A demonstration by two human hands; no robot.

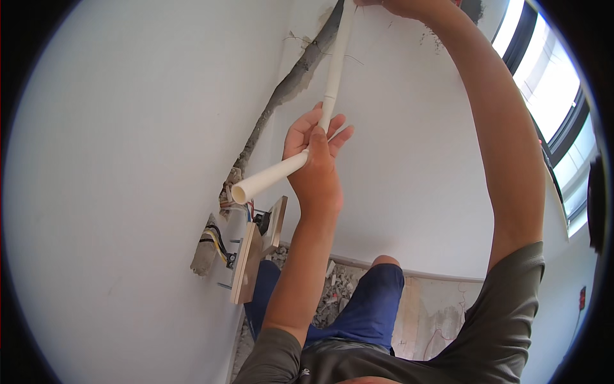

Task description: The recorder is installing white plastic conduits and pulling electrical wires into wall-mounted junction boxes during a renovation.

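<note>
A white plastic pipe (336, 61) runs down from the top edge to my left hand (318, 157), which is closed round it with the thumb in front. At that hand the pipe turns toward me and the left wall, ending in an open round mouth. Whether it is one bent length or two joined pieces is hidden by the fingers. My right hand (400, 6) is raised at the top edge, its fingertips closed at the pipe's upper part and partly cut off by the frame. Behind the pipe, a rough groove (291, 83) is cut down the wall corner.
Two wall switch or socket plates (246, 262) hang by coloured wires (217, 242) from openings in the left wall, screws sticking out. Rubble (336, 288) lies on the floor by my legs. Thin wires (313, 46) stick out across the groove. A dark-framed window (550, 83) is at right.
</note>
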